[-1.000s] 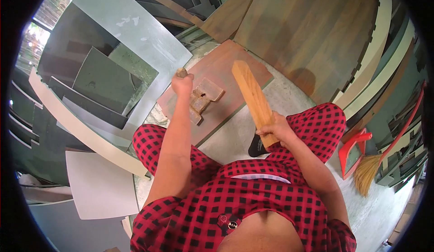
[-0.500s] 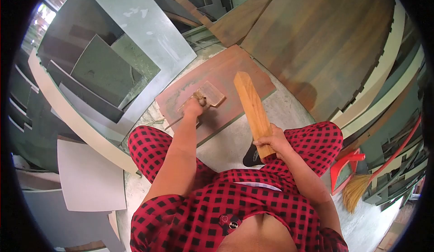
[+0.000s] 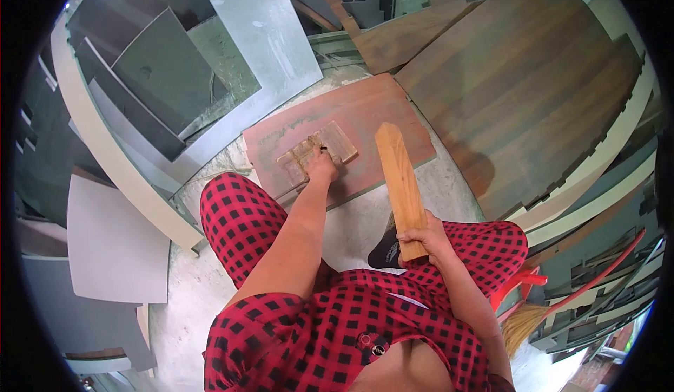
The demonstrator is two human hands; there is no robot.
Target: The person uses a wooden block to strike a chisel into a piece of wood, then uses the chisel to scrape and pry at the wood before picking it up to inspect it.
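Note:
A wooden block (image 3: 342,141) with smooth ends and a rough brown band (image 3: 307,149) across its middle lies on a reddish board (image 3: 387,97) on the floor. My left hand (image 3: 321,166) is on the block with its fingers curled. A small dark bit shows at those fingertips, too small to name. In my right hand (image 3: 426,237) is a thick wooden piece (image 3: 400,174), gripped near its lower end. Its pointed end is up, and it stands above my bent leg, apart from the board.
A large brown wooden panel (image 3: 519,90) leans at the right, and a pale grey frame-shaped panel (image 3: 270,34) at the upper left. A white panel (image 3: 119,244) stands at the left. A broom (image 3: 523,322) and a red dustpan (image 3: 516,286) are at the lower right.
My left hand has shifted slightly right on the block. The thin rod that stuck out beside it no longer shows. The wooden piece in my right hand has turned slightly; the view has shifted.

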